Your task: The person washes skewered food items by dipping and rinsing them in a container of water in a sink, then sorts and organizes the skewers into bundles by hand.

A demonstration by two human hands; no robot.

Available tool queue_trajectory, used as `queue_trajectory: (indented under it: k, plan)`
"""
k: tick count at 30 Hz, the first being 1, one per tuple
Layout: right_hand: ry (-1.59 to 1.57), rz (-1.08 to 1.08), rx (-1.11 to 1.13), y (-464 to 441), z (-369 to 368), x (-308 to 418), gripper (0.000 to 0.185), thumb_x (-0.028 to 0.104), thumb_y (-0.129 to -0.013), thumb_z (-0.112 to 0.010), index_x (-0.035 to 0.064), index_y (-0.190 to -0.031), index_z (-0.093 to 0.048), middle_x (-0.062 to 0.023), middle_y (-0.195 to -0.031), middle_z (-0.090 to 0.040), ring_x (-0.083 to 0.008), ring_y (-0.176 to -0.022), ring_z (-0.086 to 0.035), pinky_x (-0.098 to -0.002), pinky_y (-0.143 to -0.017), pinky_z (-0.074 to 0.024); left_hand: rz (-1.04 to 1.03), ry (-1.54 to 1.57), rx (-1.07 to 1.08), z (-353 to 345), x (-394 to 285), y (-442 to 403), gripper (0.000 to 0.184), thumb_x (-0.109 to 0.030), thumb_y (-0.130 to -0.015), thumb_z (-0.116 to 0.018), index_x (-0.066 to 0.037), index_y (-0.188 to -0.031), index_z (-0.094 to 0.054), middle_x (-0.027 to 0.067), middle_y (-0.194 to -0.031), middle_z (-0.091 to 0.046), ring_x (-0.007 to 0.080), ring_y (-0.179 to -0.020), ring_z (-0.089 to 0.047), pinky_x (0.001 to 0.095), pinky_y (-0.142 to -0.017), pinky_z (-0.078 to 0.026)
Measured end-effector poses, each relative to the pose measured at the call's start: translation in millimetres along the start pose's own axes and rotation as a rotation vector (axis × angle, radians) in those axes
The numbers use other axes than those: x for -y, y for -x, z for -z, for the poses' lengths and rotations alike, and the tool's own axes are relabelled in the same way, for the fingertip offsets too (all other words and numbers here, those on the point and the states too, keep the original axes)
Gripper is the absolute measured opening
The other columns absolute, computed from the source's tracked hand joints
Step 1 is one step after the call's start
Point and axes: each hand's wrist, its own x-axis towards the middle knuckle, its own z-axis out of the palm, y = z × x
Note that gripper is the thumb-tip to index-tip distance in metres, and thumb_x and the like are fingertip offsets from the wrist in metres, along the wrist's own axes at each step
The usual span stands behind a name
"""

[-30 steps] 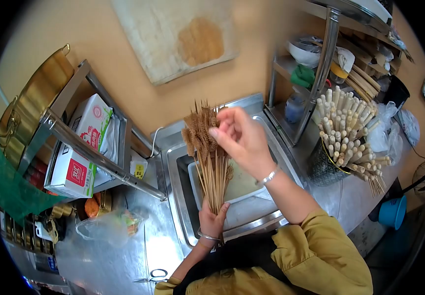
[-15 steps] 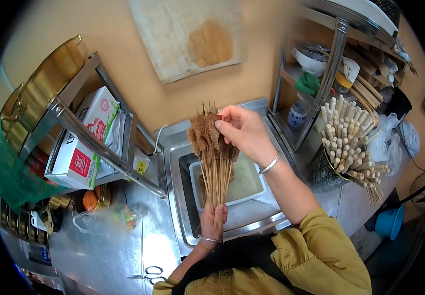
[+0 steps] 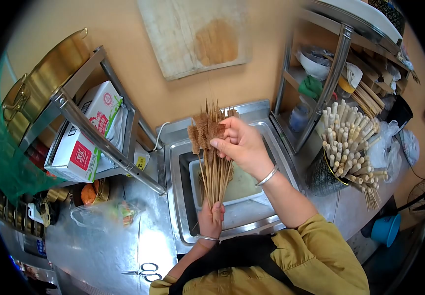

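One bundle of thin tan wooden skewers point(image 3: 215, 182) rises over the rectangular steel sink point(image 3: 174, 191), clasped in the left hand point(image 3: 211, 220); the right hand point(image 3: 244, 150) has dropped lower, so one brown ridged piece point(image 3: 217, 130) now seems pinched in its fingertips.

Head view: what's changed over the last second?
Right hand moved slightly down toward the left hand; it's now at the brown pieces on the skewers, pinch unclear. Framing shifted with the camera. Unchanged: left hand gripping the skewers over the sink; bucket of sticks to the right.
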Motion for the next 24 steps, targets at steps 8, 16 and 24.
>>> queue_trajectory:
  k: [8,16,24]
  plan:
    - [-0.007,-0.059,-0.044,0.8,-0.8,0.3,0.014,0.013,-0.084,-0.060,0.0011,-0.085,-0.053,0.0011,-0.064,-0.056,-0.0040,-0.052,-0.052,-0.0172,-0.045,-0.0399,-0.011,-0.008,-0.001,2.1,1.2,0.8,0.020,-0.021,-0.093,-0.042,-0.003,-0.085,-0.046,0.0003,-0.059,-0.050,0.0066,-0.046,-0.045,0.0213,-0.042,-0.036]
    - [-0.026,0.024,-0.122,-0.2,-6.3,-6.0,0.011,0.011,-0.085,-0.058,0.0008,-0.084,-0.055,-0.0005,-0.067,-0.056,-0.0042,-0.051,-0.051,-0.0174,-0.044,-0.0397,0.011,0.023,0.001,3.0,1.6,-1.0,0.020,-0.021,-0.093,-0.042,-0.004,-0.085,-0.046,0.0008,-0.060,-0.051,0.0067,-0.046,-0.045,0.0212,-0.043,-0.036]
    - [-0.002,-0.026,-0.105,1.4,-1.0,-6.7,0.010,0.009,-0.085,-0.057,-0.0002,-0.087,-0.055,0.0004,-0.068,-0.055,-0.0039,-0.054,-0.051,-0.0174,-0.046,-0.0407,0.003,0.022,0.018,3.4,3.9,-2.7,0.020,-0.021,-0.094,-0.042,-0.004,-0.086,-0.046,0.0009,-0.060,-0.051,0.0064,-0.046,-0.045,0.0210,-0.042,-0.036]
